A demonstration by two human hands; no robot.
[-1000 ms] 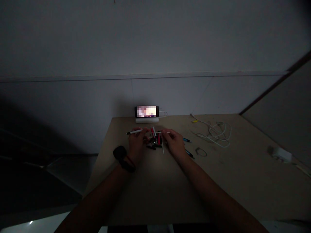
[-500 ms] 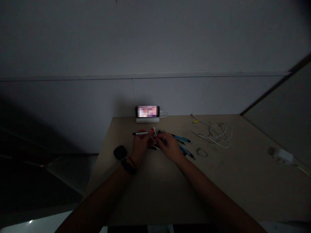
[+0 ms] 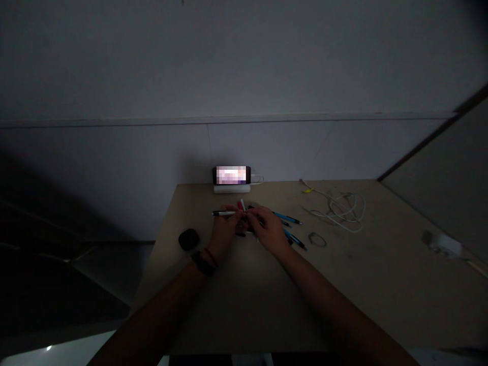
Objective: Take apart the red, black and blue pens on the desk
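Observation:
A white pen with a black end (image 3: 224, 213) lies crosswise in my left hand (image 3: 224, 229), whose fingers are closed around it. Its black end points left. My right hand (image 3: 267, 227) is closed too, its fingertips meeting those of the left at the pen's inner end. What exactly the right fingers pinch is too dark and small to make out. Just beyond the fingertips are a red piece (image 3: 240, 205) and a white stick-like piece (image 3: 243, 204). Blue and black pens (image 3: 286, 218) lie beside the right hand, partly covered by it.
A lit phone (image 3: 231, 175) leans on a white stand (image 3: 232, 189) by the wall. A black rounded case (image 3: 188, 239) sits left of my wrist. To the right are a coiled white cable (image 3: 345, 211), a small loop (image 3: 317, 239) and a white plug (image 3: 447, 245) on the table (image 3: 366, 284).
Both hands have shifted slightly, and the pen has moved a little right and down with the left hand. My fingertips are closer together now. The phone's picture has changed.

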